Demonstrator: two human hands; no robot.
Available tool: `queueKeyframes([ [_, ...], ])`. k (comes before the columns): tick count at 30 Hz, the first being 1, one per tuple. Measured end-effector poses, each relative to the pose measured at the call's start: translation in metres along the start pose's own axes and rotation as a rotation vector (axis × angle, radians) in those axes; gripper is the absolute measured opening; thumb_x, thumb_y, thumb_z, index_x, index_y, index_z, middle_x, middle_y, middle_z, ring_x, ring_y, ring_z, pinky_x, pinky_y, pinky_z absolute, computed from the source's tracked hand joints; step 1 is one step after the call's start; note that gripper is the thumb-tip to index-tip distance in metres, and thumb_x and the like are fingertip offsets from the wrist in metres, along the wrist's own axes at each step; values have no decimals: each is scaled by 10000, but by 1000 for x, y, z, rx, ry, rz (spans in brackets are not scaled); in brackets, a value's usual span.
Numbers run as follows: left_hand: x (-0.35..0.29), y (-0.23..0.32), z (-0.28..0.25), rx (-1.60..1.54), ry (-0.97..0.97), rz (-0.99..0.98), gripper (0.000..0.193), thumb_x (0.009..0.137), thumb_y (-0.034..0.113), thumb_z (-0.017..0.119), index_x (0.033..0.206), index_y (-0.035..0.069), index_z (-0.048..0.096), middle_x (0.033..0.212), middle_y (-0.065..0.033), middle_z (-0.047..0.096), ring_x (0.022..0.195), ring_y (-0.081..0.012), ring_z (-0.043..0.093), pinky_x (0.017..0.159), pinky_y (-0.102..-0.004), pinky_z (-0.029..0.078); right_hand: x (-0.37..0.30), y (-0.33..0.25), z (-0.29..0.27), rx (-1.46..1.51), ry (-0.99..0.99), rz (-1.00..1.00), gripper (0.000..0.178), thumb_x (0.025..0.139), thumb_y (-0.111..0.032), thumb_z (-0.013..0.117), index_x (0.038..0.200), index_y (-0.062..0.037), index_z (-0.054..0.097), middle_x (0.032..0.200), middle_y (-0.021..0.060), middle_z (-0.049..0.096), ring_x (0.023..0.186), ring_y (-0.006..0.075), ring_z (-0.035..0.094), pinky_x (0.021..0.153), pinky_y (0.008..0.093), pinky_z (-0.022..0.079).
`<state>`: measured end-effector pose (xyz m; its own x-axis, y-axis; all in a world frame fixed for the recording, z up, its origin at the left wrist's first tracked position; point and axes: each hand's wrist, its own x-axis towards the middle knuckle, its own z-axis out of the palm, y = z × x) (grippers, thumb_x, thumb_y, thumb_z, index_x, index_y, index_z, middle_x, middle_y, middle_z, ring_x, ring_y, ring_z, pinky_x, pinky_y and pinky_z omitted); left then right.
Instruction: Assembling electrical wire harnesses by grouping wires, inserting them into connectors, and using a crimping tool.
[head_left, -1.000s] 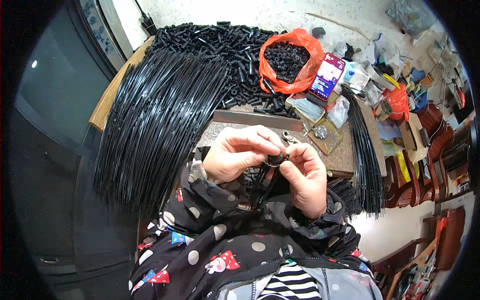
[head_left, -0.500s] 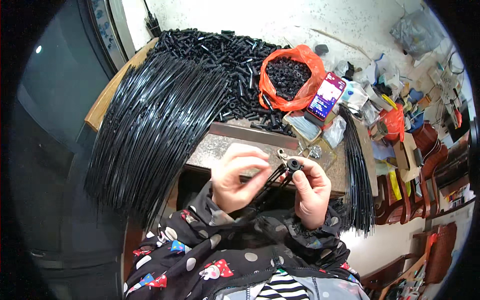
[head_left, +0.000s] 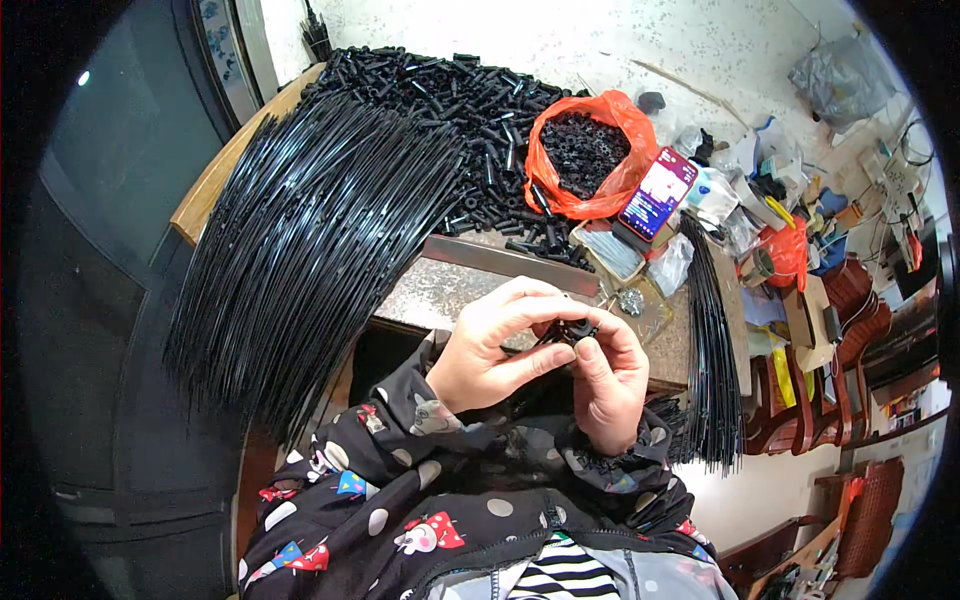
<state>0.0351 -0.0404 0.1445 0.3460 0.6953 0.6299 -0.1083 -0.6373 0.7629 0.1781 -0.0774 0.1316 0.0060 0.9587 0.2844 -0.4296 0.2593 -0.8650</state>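
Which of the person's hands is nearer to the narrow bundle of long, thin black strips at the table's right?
Right. The right hand is left of the narrow black bundle, apart from it; the left hand is farther left, beyond the right.

The single view looked steeply down from the person's head through a wide fisheye lens, facing the table (head_left: 430,290). Left hand (head_left: 495,345) and right hand (head_left: 612,378) showed at close range, off centre toward five o'clock; jacket (head_left: 480,490) at six, door (head_left: 95,330) at nine, wall (head_left: 520,40) farther off at twelve.
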Motion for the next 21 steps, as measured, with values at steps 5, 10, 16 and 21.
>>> queueKeyframes([
  [5,-6,-8,3,-66,31,67,315,711,56,651,1017,63,576,956,-92,521,791,-160,525,708,-260,432,-1,0,1,36,-15,28,249,812,-34,548,1052,20,505,952,36,546,851,96,500,775,234,393],
  [10,-13,-8,21,-242,460,121,257,710,-20,621,955,9,551,999,-123,480,952,-192,473,821,-303,386,-1,-2,5,64,12,32,239,812,-47,554,1037,19,511,905,43,554,783,105,518,734,243,412],
  [16,-16,-7,7,171,293,179,170,685,-103,602,830,-25,558,844,-124,566,774,-187,556,666,-260,450,2,-2,6,102,-40,33,243,809,-58,560,1027,43,530,895,62,577,772,123,530,721,253,419],
  [21,-14,-5,-5,-14,138,24,186,702,-82,598,877,-35,557,882,-125,561,821,-186,553,719,-275,447,3,-2,1,87,-40,62,234,794,-68,585,1006,29,563,903,56,577,790,123,527,730,257,414],
])
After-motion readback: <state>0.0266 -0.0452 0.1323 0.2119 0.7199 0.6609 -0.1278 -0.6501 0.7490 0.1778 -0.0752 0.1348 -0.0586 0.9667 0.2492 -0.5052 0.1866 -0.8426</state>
